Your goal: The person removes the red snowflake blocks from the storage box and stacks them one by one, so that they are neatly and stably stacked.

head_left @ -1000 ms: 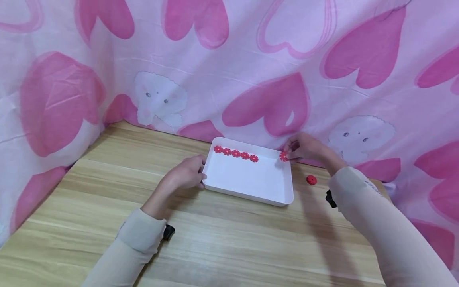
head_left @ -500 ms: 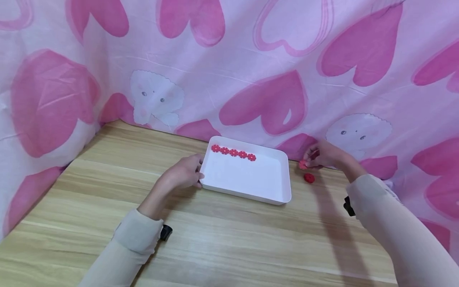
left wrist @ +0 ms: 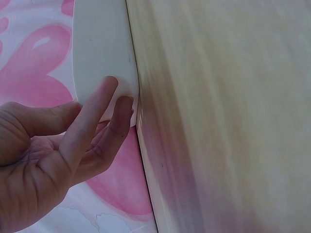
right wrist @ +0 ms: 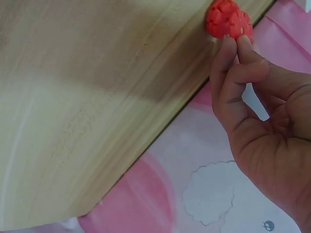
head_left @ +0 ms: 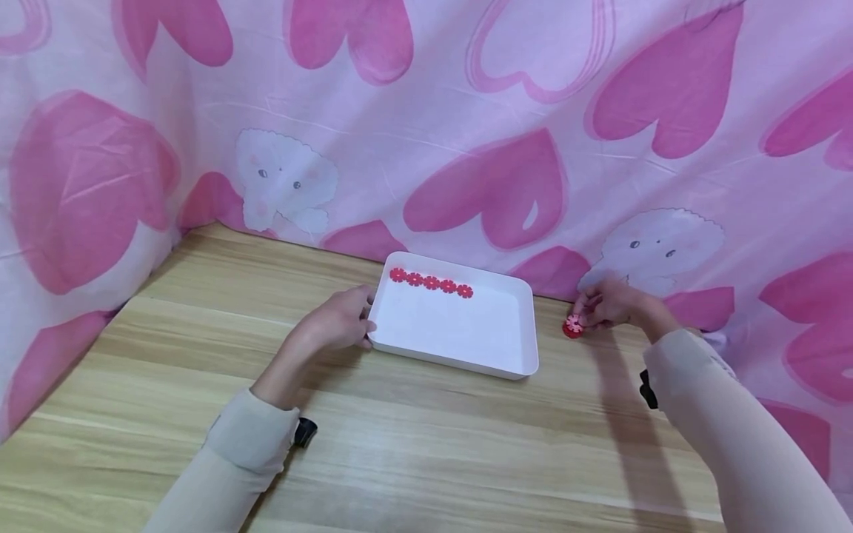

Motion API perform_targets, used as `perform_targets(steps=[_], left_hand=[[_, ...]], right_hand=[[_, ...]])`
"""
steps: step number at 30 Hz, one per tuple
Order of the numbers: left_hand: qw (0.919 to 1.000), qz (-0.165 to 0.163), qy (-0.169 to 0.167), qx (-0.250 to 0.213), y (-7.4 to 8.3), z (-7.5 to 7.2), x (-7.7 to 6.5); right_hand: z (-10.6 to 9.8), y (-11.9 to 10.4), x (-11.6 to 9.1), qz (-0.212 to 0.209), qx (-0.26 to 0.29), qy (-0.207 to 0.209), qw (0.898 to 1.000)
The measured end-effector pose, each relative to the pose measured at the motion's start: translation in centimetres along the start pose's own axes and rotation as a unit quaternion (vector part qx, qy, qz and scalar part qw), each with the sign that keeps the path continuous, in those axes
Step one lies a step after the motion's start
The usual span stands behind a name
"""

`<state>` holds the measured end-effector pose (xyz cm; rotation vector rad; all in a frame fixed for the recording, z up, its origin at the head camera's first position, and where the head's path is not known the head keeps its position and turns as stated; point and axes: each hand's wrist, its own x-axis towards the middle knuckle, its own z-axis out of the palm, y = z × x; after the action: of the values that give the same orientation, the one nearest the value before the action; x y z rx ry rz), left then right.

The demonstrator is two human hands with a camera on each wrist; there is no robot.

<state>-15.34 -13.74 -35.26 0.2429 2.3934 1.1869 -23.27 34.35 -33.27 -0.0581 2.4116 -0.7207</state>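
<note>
A shallow white tray (head_left: pixel 460 329) sits on the table. My left hand (head_left: pixel 340 320) holds its left side; in the left wrist view the fingertips lie on the tray wall (left wrist: pixel 100 43). Inside, along the far side, runs a row of several red flower-shaped plastic pieces (head_left: pixel 431 283). To the right of the tray, my right hand (head_left: pixel 611 303) pinches a red flower-shaped piece (right wrist: pixel 241 25) between thumb and finger, tilted. That piece is at other red pieces (right wrist: pixel 219 19) lying on the table, apparently touching them; how many lie there I cannot tell.
The wooden table (head_left: pixel 426 451) stretches toward me in front of the tray. A pink curtain (head_left: pixel 480 178) with hearts hangs close behind the tray and right hand. Black wrist straps (head_left: pixel 305 432) show at the sleeves.
My right hand has moved right from above the tray's far right corner, then down to the pieces on the table, carrying its red piece. The left hand stays at the tray.
</note>
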Motion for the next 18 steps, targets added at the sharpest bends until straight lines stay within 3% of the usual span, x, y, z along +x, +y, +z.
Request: perform_targets(steps=[13, 18], left_hand=[[0.9999, -0.010, 0.000, -0.005, 0.17, -0.11, 0.09], [0.9999, -0.011, 0.000, -0.004, 0.13, -0.07, 0.05]], right_hand=[[0.46, -0.04, -0.08, 0.014, -0.051, 0.001, 0.999], [0.52, 0.01, -0.13, 0.006, -0.047, 0.009, 0.999]])
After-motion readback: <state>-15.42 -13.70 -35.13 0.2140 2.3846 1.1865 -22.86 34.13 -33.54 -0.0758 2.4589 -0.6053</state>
